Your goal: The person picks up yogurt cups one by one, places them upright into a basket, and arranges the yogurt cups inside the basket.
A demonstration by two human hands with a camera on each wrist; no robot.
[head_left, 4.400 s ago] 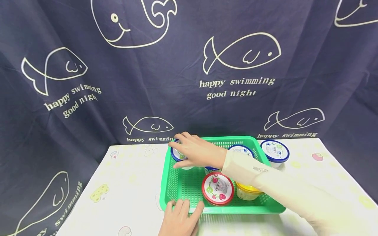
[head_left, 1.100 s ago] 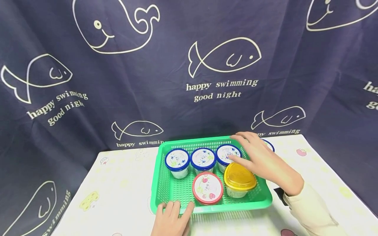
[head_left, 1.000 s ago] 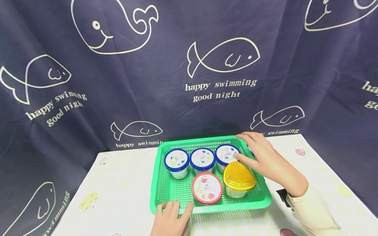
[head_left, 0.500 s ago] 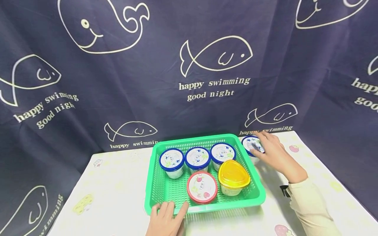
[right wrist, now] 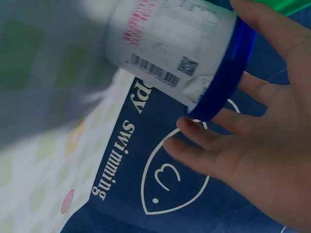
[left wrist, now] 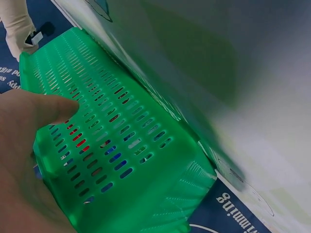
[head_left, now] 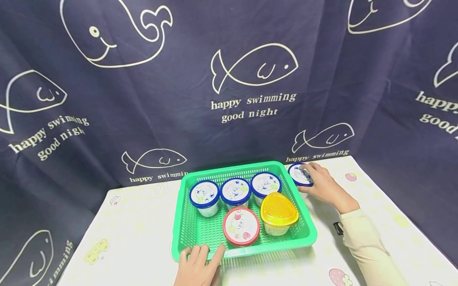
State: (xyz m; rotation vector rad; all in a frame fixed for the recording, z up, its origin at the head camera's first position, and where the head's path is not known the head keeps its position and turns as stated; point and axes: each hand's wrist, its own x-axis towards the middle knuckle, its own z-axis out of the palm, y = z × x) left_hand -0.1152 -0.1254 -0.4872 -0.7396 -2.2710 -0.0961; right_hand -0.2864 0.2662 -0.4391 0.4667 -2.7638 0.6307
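A green plastic basket (head_left: 247, 251) stands on the table, with several tubs in it. My left hand (head_left: 197, 267) grips its front rim, fingers over the edge; in the left wrist view the thumb (left wrist: 60, 108) lies against the slotted outer wall. Just right of the basket's far corner, my right hand (head_left: 327, 186) holds a white tub with a blue lid (head_left: 299, 174). In the right wrist view, thumb and fingers are around the lid's rim, and the tub's label (right wrist: 170, 48) shows a barcode. Whether the tub is off the table is unclear.
Inside the basket, blue-lidded tubs (head_left: 235, 191) line the back; a red-lidded tub (head_left: 241, 226) and a yellow-lidded tub (head_left: 279, 210) sit in front. A dark curtain (head_left: 186, 99) with fish drawings hangs behind the patterned white tablecloth (head_left: 136, 226).
My right hand has gone from the basket's far left tub, over the right side, to the blue-lidded tub outside and taken hold of it. My left hand has stayed on the rim.
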